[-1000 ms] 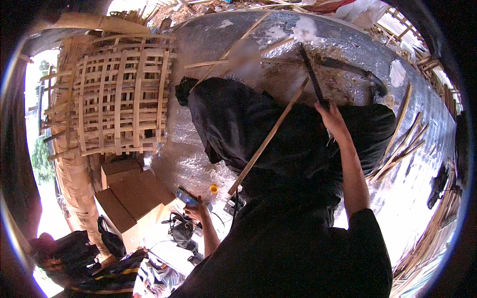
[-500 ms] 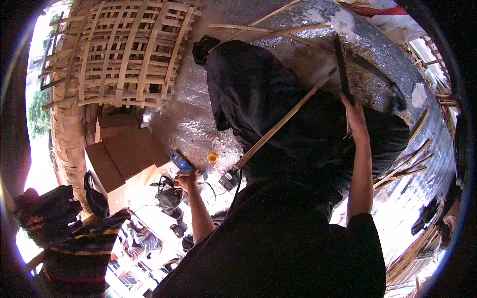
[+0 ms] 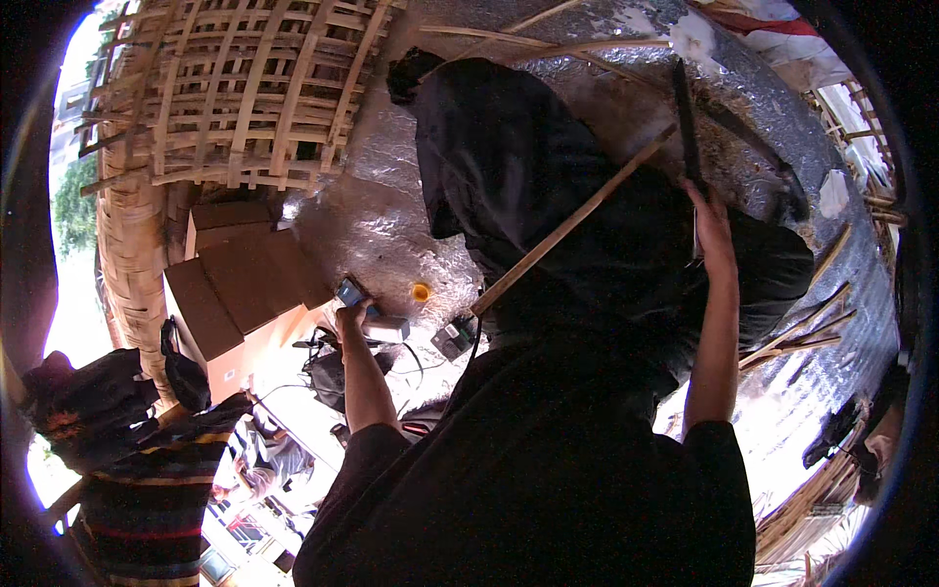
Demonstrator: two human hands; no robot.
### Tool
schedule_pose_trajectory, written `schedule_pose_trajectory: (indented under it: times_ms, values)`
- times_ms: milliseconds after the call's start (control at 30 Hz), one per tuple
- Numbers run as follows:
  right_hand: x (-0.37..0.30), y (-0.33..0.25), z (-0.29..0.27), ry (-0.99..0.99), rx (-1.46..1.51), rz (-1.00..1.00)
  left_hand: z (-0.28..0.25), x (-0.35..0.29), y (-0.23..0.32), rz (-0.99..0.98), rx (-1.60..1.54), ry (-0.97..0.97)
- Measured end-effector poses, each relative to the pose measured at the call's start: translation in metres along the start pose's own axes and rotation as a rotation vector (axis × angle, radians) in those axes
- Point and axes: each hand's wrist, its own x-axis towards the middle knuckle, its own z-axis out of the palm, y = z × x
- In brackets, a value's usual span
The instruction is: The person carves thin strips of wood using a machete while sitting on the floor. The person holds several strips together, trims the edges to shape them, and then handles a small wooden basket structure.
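My left hand (image 3: 354, 317) reaches out to the left, its fingers closed at the near edge of a phone (image 3: 349, 291), which sits tilted beside the cardboard box. A small grey box (image 3: 388, 329) is right by this hand. Over my right thigh, my right hand (image 3: 711, 223) grips a long dark-bladed knife (image 3: 687, 127), the blade pointing away from me. A pale wooden stick (image 3: 577, 218) lies slantwise across my lap, on my black clothing (image 3: 528, 137). Its far end comes close to the blade.
Brown cardboard boxes (image 3: 249, 284) stand at the left, under a woven bamboo lattice (image 3: 259, 98). A yellow cup (image 3: 421, 293), a black device (image 3: 454, 339) and a black bag (image 3: 328, 377) are nearby. Bamboo strips (image 3: 797, 338) lie at the right. A striped cloth (image 3: 147, 499) hangs lower left.
My left hand has moved farther out and slightly left, up to the phone, which has shifted and tilted. The grey box shows more now. My right hand keeps its hold on the knife.
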Motion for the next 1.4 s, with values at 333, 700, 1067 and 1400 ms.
schedule_pose_trajectory:
  times_ms: [333,700,1067,1400]
  values:
    - [0.007,0.013,0.001,0.047,-0.063,0.01,0.0,-0.045,0.02,0.048,-0.029,0.144]
    - [0.003,0.011,-0.001,0.025,-0.004,-0.039,0.001,-0.085,0.035,0.245,-0.013,0.308]
    - [-0.002,0.002,-0.001,-0.012,-0.005,0.012,0.005,-0.059,-0.016,0.304,0.224,0.188]
    - [-0.005,-0.01,0.002,0.023,0.004,0.031,-0.018,-0.111,-0.007,0.416,-0.398,-0.27]
